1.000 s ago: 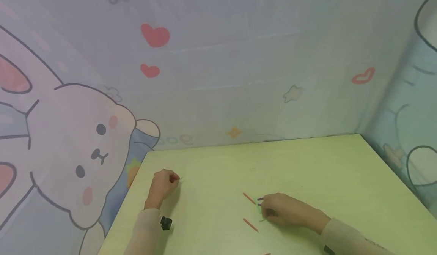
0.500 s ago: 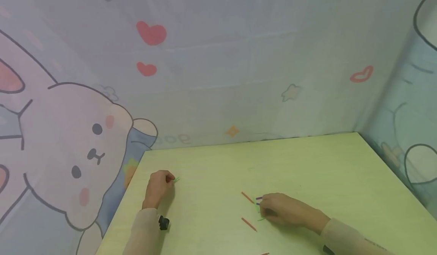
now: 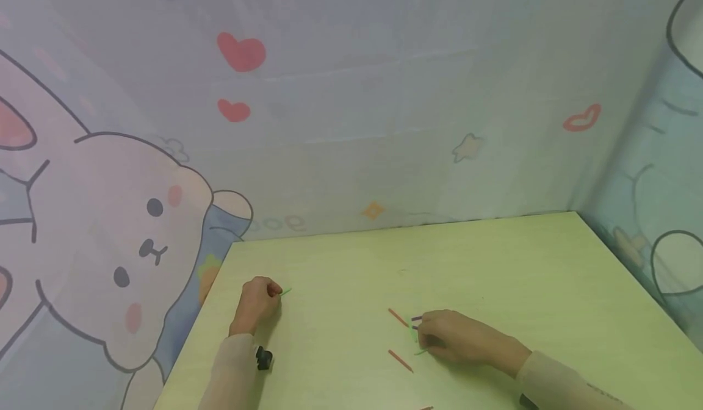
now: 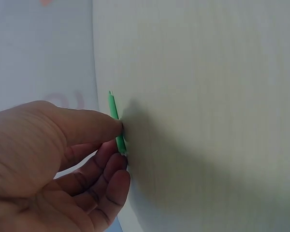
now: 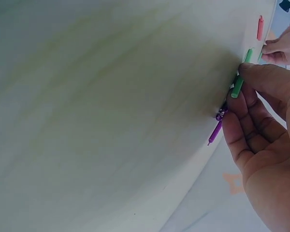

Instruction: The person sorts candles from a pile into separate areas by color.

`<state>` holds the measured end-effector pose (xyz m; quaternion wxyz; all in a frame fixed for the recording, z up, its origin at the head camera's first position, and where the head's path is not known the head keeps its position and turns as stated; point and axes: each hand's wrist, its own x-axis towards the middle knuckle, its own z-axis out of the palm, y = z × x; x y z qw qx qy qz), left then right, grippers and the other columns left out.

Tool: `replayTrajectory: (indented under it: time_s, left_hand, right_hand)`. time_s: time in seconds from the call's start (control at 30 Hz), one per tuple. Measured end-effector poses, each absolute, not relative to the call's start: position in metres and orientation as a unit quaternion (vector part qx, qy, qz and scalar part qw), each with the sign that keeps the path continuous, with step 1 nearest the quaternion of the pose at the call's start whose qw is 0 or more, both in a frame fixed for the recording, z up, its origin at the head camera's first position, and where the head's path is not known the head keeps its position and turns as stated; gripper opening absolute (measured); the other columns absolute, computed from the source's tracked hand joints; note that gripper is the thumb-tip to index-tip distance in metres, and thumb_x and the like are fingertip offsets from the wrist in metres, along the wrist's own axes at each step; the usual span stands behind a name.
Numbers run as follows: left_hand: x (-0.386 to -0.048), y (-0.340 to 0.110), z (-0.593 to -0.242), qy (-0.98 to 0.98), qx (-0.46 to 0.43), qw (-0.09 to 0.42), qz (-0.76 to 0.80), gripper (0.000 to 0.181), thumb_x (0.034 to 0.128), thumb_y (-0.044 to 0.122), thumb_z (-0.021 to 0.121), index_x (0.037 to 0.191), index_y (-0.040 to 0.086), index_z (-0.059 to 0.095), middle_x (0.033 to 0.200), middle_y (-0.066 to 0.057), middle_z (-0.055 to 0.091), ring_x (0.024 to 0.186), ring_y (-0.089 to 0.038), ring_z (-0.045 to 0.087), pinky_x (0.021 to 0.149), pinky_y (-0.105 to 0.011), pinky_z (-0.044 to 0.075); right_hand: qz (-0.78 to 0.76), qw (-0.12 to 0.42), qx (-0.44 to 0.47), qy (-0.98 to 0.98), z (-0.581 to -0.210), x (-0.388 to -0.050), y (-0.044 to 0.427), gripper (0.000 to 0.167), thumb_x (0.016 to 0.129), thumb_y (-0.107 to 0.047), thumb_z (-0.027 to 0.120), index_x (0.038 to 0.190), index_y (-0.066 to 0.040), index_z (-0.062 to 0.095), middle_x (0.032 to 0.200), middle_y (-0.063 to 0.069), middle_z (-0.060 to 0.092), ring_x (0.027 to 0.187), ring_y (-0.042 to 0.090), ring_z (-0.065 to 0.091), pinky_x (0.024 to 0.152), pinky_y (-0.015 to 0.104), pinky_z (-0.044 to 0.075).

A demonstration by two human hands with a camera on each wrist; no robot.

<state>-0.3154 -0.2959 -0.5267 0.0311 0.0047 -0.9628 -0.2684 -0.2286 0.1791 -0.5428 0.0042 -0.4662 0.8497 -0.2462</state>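
My left hand (image 3: 257, 303) is at the table's left side, pinching a thin green candle (image 4: 113, 105) between thumb and fingertips. A short wick-like tip shows at the candle's upper end. Right of the table's middle, my right hand (image 3: 458, 340) pinches another green candle (image 5: 237, 88) with thumb and fingers. Close by those fingers lies a purple candle (image 5: 215, 132), with more purple partly hidden behind them. In the head view, green pieces (image 3: 421, 352) and purple ends (image 3: 417, 318) stick out beside the right hand; how they join is too small to tell.
Two red candles lie left of my right hand, one farther back (image 3: 398, 317) and one nearer (image 3: 401, 361). Part of another red candle (image 3: 426, 408) shows at the bottom edge. A printed cloth wall (image 3: 340, 172) stands behind the pale green table (image 3: 340, 263).
My left hand has shifted slightly left and nearer, and more of its green candle shows beyond the fingertips. The right hand stays in place. The head view has turned a little.
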Motion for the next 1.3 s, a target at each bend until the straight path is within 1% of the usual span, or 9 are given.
replayTrajectory:
  time_s: [0.27,0.47,0.57,0.7,0.87,1.0,1.1,1.2,1.3]
  left_hand:
    - [-0.315,-0.294,-0.526,-0.963,0.005,0.025,-0.267,0.012,0.0948,-0.006,0.07,0.101,-0.001,0.079,0.094,-0.011,0.074,0.087,-0.027,0.069,0.083,-0.05,0.061]
    - [-0.312,-0.29,-0.521,-0.966,-0.01,0.032,-0.255,0.012,0.0948,-0.001,0.077,0.106,-0.003,0.08,0.102,-0.015,0.076,0.095,-0.032,0.073,0.09,-0.053,0.063]
    - [-0.309,-0.288,-0.519,-0.967,-0.017,0.037,-0.252,0.019,0.0936,0.0,0.083,0.111,-0.006,0.08,0.107,-0.018,0.078,0.102,-0.036,0.075,0.095,-0.055,0.063]
    - [-0.306,-0.286,-0.521,-0.97,-0.033,0.047,-0.236,0.031,0.0907,0.0,0.088,0.119,-0.008,0.078,0.116,-0.023,0.078,0.11,-0.042,0.075,0.099,-0.057,0.063]
    - [-0.305,-0.277,-0.526,-0.972,-0.037,0.049,-0.225,0.039,0.0884,-0.001,0.088,0.126,-0.007,0.077,0.121,-0.024,0.075,0.115,-0.044,0.072,0.098,-0.057,0.062]
    - [-0.302,-0.265,-0.526,-0.973,-0.047,0.048,-0.223,0.042,0.0858,0.0,0.09,0.125,-0.006,0.078,0.117,-0.022,0.075,0.113,-0.042,0.072,0.097,-0.056,0.063]
    - [-0.298,-0.254,-0.524,-0.973,-0.059,0.048,-0.22,0.044,0.0836,0.0,0.092,0.125,-0.005,0.078,0.115,-0.019,0.074,0.109,-0.039,0.071,0.096,-0.054,0.063]
    - [-0.293,-0.243,-0.522,-0.973,-0.073,0.044,-0.216,0.045,0.0829,0.001,0.093,0.125,-0.004,0.079,0.114,-0.018,0.073,0.107,-0.037,0.071,0.095,-0.052,0.064]
    - [-0.287,-0.23,-0.522,-0.97,-0.097,0.036,-0.219,0.046,0.082,0.001,0.094,0.125,-0.003,0.079,0.113,-0.017,0.073,0.105,-0.035,0.071,0.09,-0.05,0.065]
  right_hand:
    - [-0.238,0.012,-0.465,0.853,-0.541,-0.229,0.179,0.019,0.094,-0.001,0.084,0.094,-0.019,0.076,0.093,-0.017,0.06,0.085,-0.005,0.05,0.078,0.019,0.054]
    - [-0.259,-0.015,-0.473,0.842,-0.536,-0.234,0.181,0.02,0.096,0.0,0.081,0.094,-0.019,0.075,0.091,-0.015,0.062,0.087,-0.002,0.057,0.078,0.019,0.055]
    - [-0.285,-0.008,-0.456,0.843,-0.528,-0.237,0.183,0.019,0.1,0.0,0.079,0.099,-0.019,0.076,0.094,-0.015,0.063,0.088,0.001,0.062,0.078,0.021,0.057]
    - [-0.308,0.004,-0.436,0.845,-0.514,-0.242,0.186,0.02,0.101,-0.001,0.079,0.102,-0.02,0.075,0.099,-0.013,0.066,0.09,0.001,0.062,0.08,0.029,0.062]
    - [-0.313,-0.02,-0.438,0.843,-0.497,-0.248,0.187,0.026,0.1,0.002,0.079,0.102,-0.023,0.072,0.102,-0.009,0.067,0.097,0.001,0.065,0.084,0.034,0.065]
    - [-0.31,-0.039,-0.442,0.841,-0.484,-0.253,0.185,0.026,0.099,0.003,0.08,0.103,-0.022,0.072,0.104,-0.01,0.068,0.1,0.002,0.068,0.087,0.031,0.065]
    - [-0.304,-0.05,-0.442,0.843,-0.475,-0.258,0.182,0.027,0.1,0.001,0.08,0.104,-0.024,0.072,0.106,-0.011,0.068,0.099,0.003,0.068,0.087,0.031,0.064]
    - [-0.305,-0.058,-0.446,0.84,-0.468,-0.262,0.178,0.027,0.1,0.002,0.08,0.105,-0.024,0.072,0.106,-0.01,0.069,0.099,0.004,0.068,0.085,0.033,0.065]
    - [-0.306,-0.063,-0.451,0.836,-0.463,-0.265,0.175,0.026,0.1,0.001,0.08,0.105,-0.023,0.073,0.106,-0.009,0.069,0.098,0.003,0.068,0.084,0.031,0.065]
